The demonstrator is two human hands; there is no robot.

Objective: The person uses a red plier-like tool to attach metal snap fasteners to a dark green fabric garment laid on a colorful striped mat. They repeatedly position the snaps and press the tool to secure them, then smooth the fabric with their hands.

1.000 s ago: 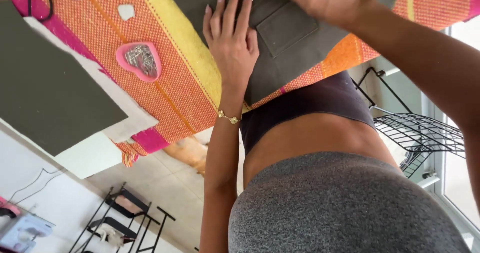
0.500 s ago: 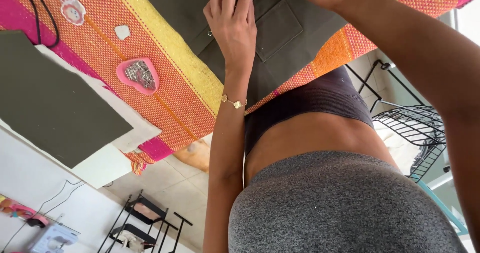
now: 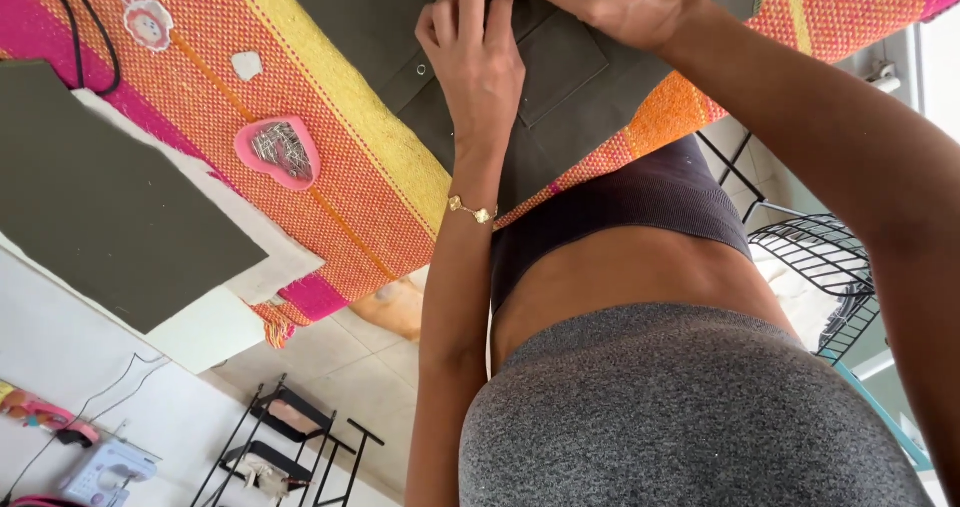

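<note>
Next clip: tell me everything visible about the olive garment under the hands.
The olive garment is a dull green woven piece, lying flat on the striped orange, pink and yellow cloth. It shows a stitched patch pocket and a small metal eyelet near one seam. Its upper part runs out of frame. The left hand presses on it with fingers bunched at a seam, and the right hand rests on it beside, fingertips meeting the left's.
</note>
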